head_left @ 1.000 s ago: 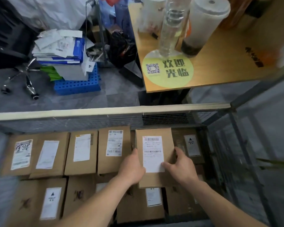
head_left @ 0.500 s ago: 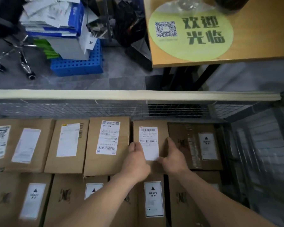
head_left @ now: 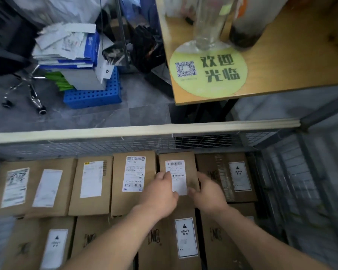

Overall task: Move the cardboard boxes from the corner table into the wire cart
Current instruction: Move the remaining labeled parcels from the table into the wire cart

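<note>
Two hands on narrow cardboard box (head_left: 191, 166) in wire cart (head_left: 86, 134)

Left hand (head_left: 160, 193) and right hand (head_left: 208, 191) grip its long edges, thumbs on top. Matte brown, flat rectangle with a white label, long axis pointing away toward the mesh wall (head_left: 66, 149). Neighbouring boxes (head_left: 133, 201) crowd both sides; little free room. Wooden table (head_left: 291, 71) beyond.

Two bare forearms (head_left: 113, 242), bare left hand (head_left: 160, 193), bare right hand (head_left: 209, 193)

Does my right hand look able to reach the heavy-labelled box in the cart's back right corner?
Probably yes. The right hand holds the narrow box beside that HEAVY box, whose top is uncovered; nothing lies between them, though it must let go first.
</note>
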Tool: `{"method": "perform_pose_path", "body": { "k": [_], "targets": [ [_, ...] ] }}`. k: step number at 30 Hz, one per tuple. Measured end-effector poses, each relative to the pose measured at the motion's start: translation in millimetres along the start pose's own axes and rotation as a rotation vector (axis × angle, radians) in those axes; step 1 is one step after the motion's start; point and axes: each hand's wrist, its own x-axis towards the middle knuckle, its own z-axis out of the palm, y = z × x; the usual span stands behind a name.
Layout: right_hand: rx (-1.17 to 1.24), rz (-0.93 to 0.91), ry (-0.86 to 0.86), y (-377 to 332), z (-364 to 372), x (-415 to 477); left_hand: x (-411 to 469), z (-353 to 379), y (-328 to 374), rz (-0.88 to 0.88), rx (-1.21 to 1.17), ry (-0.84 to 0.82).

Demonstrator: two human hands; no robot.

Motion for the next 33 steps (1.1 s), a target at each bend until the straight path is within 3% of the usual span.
{"method": "perform_pose_path", "body": {
  "k": [8, 17, 26, 33],
  "targets": [
    [-0.224, -0.074, 0.235, -72.1, -72.3, -87.5, -80.9, -96.4, 26.8, 0.19, 0.256, 0.137],
    [-0.247, -0.048, 0.494, -128.5, -147.9, -211.0, -171.5, -190.5, 75.2, 0.468, 0.263, 0.337],
    [-0.276, -0.007, 0.691, -148.0, -209.4, -325.6, -249.3, -213.9, 136.8, 0.671, 0.291, 0.412],
    [-0.249, 0.059, 0.812, -125.7, -210.4, -419.5, -320.5, -197.9, 170.7, 0.801, 0.317, 0.438]
  ]
}}
